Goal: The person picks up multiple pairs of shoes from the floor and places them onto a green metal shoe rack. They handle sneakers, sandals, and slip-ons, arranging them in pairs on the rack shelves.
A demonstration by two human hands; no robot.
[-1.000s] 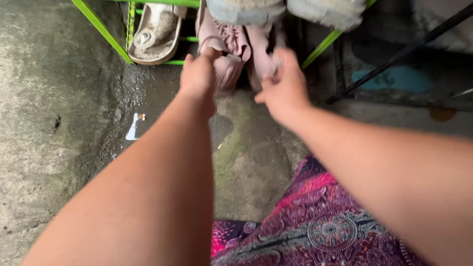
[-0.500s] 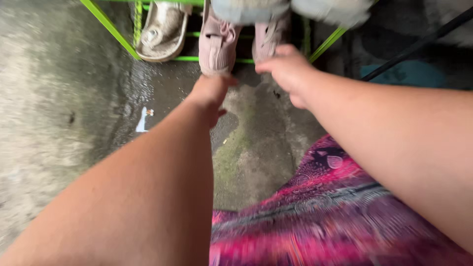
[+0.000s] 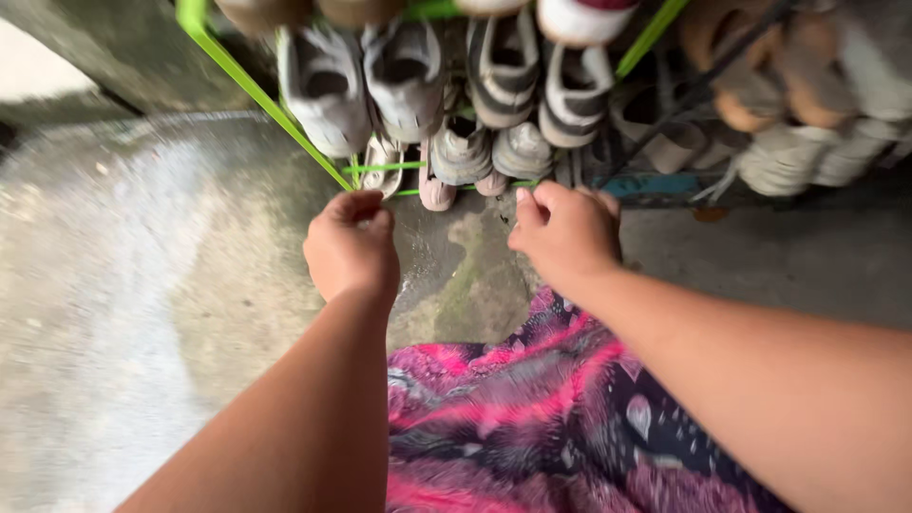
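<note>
My left hand [image 3: 351, 249] hovers over the wet concrete floor [image 3: 152, 285] in front of a green metal shoe rack [image 3: 249, 84], fingers curled in with the thumb pressed on them, holding nothing. My right hand [image 3: 568, 234] is beside it, also curled and empty. Both hands sit just short of the rack's lowest shelf, where a pair of pink shoes [image 3: 438, 193] pokes out, toes toward me. Grey sneakers [image 3: 325, 90] and striped sneakers [image 3: 503, 71] fill the shelf above. The picture is motion-blurred.
Tan and white sandals [image 3: 788, 142] hang on a dark rack to the right. A patterned pink and purple garment [image 3: 532, 418] covers my legs below the hands. A mossy patch [image 3: 465, 275] marks the floor between my hands. A wall base runs along the upper left.
Both hands have let go of the pink shoes and pulled back toward me. The shoes stay on the lowest shelf. My view has tilted up, showing the upper shelves of shoes.
</note>
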